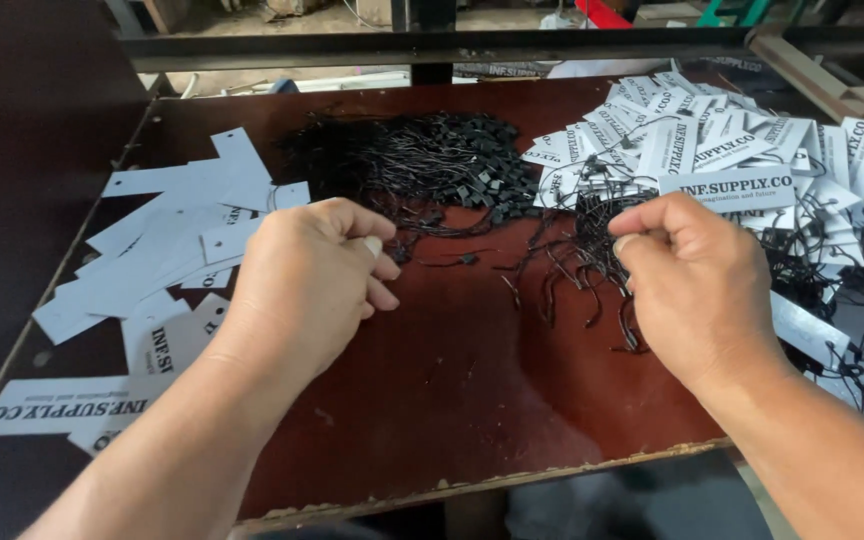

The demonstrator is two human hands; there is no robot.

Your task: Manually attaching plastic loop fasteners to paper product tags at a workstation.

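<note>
My left hand (pixel 312 275) hovers over the reddish-brown board (pixel 452 370), fingers curled, pinching a thin black string near the loose white paper tags (pixel 167 250) on the left. My right hand (pixel 697 275) is closed on a white printed tag (pixel 727 187), held above a tangle of black strings (pixel 577 265). A heap of black string fasteners (pixel 422 165) lies at the back middle. A pile of tags with strings attached (pixel 712 130) fills the right side.
The board's front edge (pixel 472 487) is chipped and worn. A dark metal bar (pixel 432 45) runs across the back. A dark panel (pixel 22 150) stands at the left. Wooden frames and clutter sit at the far right back.
</note>
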